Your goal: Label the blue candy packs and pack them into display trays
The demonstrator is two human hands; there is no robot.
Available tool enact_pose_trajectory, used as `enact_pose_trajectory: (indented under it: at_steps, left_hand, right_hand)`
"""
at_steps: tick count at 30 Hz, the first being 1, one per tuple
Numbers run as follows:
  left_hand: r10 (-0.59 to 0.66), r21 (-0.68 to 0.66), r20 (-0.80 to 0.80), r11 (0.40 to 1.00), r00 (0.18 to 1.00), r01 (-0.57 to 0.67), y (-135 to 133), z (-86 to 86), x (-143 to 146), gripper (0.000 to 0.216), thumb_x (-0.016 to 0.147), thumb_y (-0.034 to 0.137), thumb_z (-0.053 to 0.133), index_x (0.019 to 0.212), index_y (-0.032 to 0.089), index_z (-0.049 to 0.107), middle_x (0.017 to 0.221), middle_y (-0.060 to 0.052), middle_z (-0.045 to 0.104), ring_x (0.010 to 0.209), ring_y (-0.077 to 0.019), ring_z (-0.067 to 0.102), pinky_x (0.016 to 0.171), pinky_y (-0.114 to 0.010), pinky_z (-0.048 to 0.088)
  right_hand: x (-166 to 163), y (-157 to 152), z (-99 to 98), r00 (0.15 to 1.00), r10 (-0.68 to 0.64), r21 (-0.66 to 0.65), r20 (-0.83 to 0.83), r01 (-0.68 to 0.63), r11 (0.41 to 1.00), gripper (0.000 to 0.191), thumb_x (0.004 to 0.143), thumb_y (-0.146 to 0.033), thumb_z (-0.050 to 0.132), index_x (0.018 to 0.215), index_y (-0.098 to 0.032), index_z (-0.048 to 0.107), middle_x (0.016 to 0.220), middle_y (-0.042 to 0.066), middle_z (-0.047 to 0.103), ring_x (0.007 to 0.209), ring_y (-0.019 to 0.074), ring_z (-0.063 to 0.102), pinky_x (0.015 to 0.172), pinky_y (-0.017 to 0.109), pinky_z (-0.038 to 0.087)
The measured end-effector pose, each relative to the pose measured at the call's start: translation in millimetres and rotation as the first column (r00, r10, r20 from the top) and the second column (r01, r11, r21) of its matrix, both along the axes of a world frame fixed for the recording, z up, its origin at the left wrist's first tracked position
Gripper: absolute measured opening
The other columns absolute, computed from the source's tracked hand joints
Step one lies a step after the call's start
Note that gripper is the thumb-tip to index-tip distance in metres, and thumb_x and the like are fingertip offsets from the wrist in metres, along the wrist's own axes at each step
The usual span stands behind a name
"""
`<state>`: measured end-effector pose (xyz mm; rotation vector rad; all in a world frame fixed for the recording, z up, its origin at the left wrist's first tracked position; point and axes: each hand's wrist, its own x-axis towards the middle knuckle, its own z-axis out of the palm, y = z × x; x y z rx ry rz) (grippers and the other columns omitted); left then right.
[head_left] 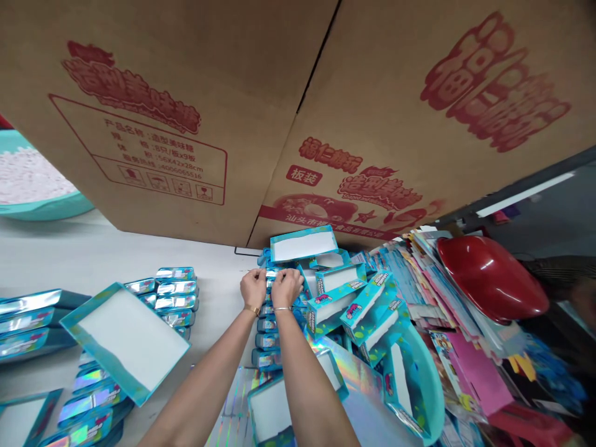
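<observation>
Side by side at the far end of a row of shiny blue boxes [267, 341], my left hand [254, 288] and my right hand [286, 287] reach forward. Their curled fingers close on opposite ends of a small blue box [272, 273] in that row. Part of this box is hidden by the fingers. Just beyond and to the right lies an open blue tray box with a white inside [303, 244]. More open blue boxes [372, 304] are heaped against the right side, close to my right hand.
Large brown cartons [186, 214] form a wall behind the white table [218, 285]. Left of my arms are stacked shiny boxes [177, 287] and a tilted open tray box [125, 341]. A teal basin [434, 391], stacked printed cards [421, 282] and a red bowl [493, 279] stand right.
</observation>
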<state>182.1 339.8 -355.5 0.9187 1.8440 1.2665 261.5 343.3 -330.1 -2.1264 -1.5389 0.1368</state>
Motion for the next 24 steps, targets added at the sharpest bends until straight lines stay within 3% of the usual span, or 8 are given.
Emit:
enact_pose_trajectory:
  at_steps: [13,15,19,21,24]
  left_hand:
    - [-0.014,-0.072,-0.096,0.997,0.995,0.007,3.0,3.8,-0.7,0.029,0.082,0.042,0.054,0.073,0.021,0.071,0.075,-0.007,0.073,0.072,-0.0225,0.063,0.066,-0.029,0.04]
    - [0.014,-0.048,-0.03,0.999,0.999,-0.016,4.6,0.1,0.2,0.026,0.079,0.041,0.057,0.071,0.021,0.071,0.074,-0.006,0.072,0.071,-0.0221,0.062,0.068,-0.029,0.041]
    - [0.099,-0.004,0.267,0.995,0.959,-0.101,9.0,-9.0,5.3,0.017,0.071,0.036,0.064,0.068,0.02,0.07,0.072,-0.004,0.071,0.076,-0.0209,0.062,0.076,-0.031,0.045]
    - [0.116,-0.007,0.346,0.993,0.931,-0.121,10.1,-11.3,9.0,0.018,0.069,0.036,0.065,0.071,0.019,0.07,0.072,-0.003,0.071,0.076,-0.0201,0.063,0.076,-0.031,0.048]
    - [0.119,-0.001,0.413,0.991,0.903,-0.13,8.7,-12.2,13.5,0.021,0.067,0.036,0.067,0.075,0.017,0.072,0.068,-0.002,0.069,0.07,-0.0177,0.062,0.071,-0.031,0.049]
  right_hand:
    - [2.2,3.4,0.3,1.0,-0.001,-0.001,0.007,0.001,1.0,0.018,0.089,-0.023,0.044,0.083,-0.02,0.061,0.098,0.012,0.059,0.097,0.0301,0.048,0.076,0.037,0.033]
    - [2.3,4.0,0.1,1.0,0.006,-0.003,0.028,-0.006,1.0,0.017,0.089,-0.023,0.045,0.082,-0.02,0.06,0.098,0.012,0.058,0.098,0.0301,0.047,0.076,0.037,0.033]
    - [2.0,5.2,2.3,1.0,0.007,-0.015,0.019,-0.007,1.0,0.014,0.087,-0.022,0.047,0.079,-0.021,0.059,0.097,0.011,0.057,0.098,0.0299,0.047,0.077,0.037,0.033]
    - [1.6,5.6,4.9,1.0,-0.013,-0.008,-0.004,0.013,1.0,0.009,0.085,-0.021,0.049,0.088,-0.021,0.058,0.1,0.011,0.056,0.101,0.03,0.047,0.078,0.037,0.033]
    - [0.5,5.4,7.9,0.998,-0.049,0.029,-0.026,0.05,0.998,0.022,0.083,-0.02,0.053,0.104,-0.02,0.055,0.108,0.012,0.054,0.105,0.0308,0.047,0.079,0.037,0.034]
